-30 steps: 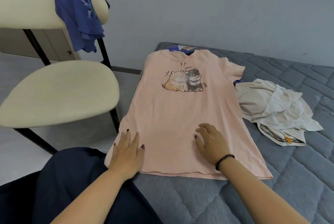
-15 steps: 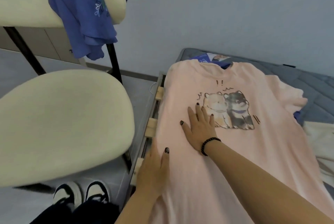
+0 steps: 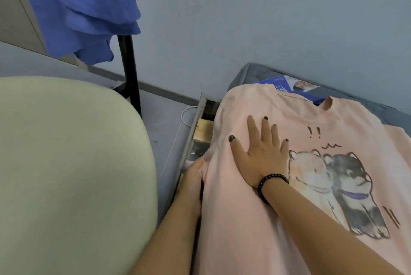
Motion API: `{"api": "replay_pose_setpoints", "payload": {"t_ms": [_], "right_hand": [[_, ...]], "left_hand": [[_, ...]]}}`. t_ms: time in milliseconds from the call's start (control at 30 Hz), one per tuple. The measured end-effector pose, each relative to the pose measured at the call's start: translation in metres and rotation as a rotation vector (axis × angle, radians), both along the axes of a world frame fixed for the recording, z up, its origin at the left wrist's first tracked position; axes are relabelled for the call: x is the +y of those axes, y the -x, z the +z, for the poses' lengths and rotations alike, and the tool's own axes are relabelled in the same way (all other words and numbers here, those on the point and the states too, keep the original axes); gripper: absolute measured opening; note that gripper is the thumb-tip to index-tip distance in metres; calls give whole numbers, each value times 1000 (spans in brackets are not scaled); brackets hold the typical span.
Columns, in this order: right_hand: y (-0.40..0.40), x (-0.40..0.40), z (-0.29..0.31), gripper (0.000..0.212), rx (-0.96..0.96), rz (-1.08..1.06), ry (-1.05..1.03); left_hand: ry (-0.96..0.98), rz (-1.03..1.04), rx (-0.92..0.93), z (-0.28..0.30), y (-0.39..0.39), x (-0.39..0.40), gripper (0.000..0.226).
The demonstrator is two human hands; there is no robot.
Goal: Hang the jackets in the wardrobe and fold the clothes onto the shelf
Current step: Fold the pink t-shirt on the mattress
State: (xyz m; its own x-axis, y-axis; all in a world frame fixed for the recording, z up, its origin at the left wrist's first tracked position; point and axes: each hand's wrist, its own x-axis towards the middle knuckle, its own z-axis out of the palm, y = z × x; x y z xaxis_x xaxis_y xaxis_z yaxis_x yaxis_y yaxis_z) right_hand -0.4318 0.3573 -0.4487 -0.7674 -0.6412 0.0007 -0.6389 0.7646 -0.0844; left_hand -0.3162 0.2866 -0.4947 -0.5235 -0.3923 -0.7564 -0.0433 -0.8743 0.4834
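Observation:
A pink T-shirt (image 3: 255, 241) with a print of two cartoon dogs lies face up on the grey mattress (image 3: 251, 72). My right hand (image 3: 260, 154), a black bead bracelet at its wrist, presses flat on the shirt's chest, just left of the print, with fingers spread. At the shirt's left side, by the bed's edge, my left hand (image 3: 193, 177) grips the fabric near the sleeve; its fingers are hidden under the cloth. A blue garment (image 3: 84, 8) hangs over the chair's backrest at the top left.
A cream chair seat (image 3: 66, 163) with black legs stands close to the bed on the left. The bed frame (image 3: 189, 148) shows in the narrow gap between them. A blue booklet (image 3: 287, 84) lies under the shirt's collar. A white cable (image 3: 184, 114) lies on the floor.
Both hands have slid up the shirt from its hem toward the shoulder. My left hand has gone from flat on the cloth to gripping its left edge. The view has moved closer.

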Motion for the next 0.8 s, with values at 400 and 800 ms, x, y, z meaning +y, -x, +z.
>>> {"api": "replay_pose_setpoints", "payload": {"t_ms": [400,800], "right_hand": [[3,2,-1,78,-79,3,115],[28,32,26,56,-1231,-309,1611]], "left_hand": [[84,539,219,10,18,-13,23],[1641,-958,42,61,13,6,76]]}}
